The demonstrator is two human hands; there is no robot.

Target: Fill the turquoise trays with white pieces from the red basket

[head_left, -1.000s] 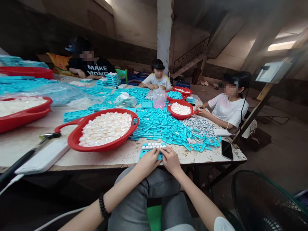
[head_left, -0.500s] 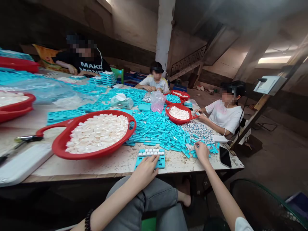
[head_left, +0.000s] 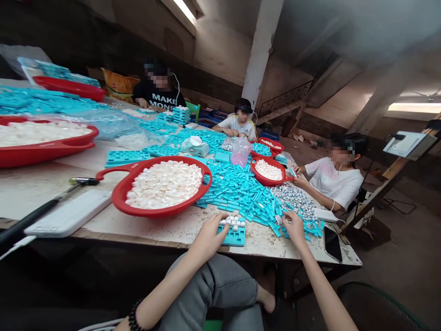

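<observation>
A turquoise plastic tray [head_left: 237, 234] with a few rows of white pieces in it lies at the table's near edge. My left hand [head_left: 210, 235] rests on its left side, fingers curled against the tray. My right hand [head_left: 293, 225] is out to the right, fingers pinched into the heap of turquoise strips [head_left: 248, 193]; what they pinch is too small to name. A red basin [head_left: 119, 195] full of white pieces stands left of the tray.
A black phone [head_left: 332, 243] lies near the table's right corner. A white flat box [head_left: 69, 214] and a dark tool [head_left: 41, 209] sit at left. More red basins [head_left: 44, 149] and stacked turquoise trays fill the table. Three other people sit along the far and right sides.
My right hand left the tray and reached right into the heap of strips. My left hand stayed on the tray. The view swung to the left.
</observation>
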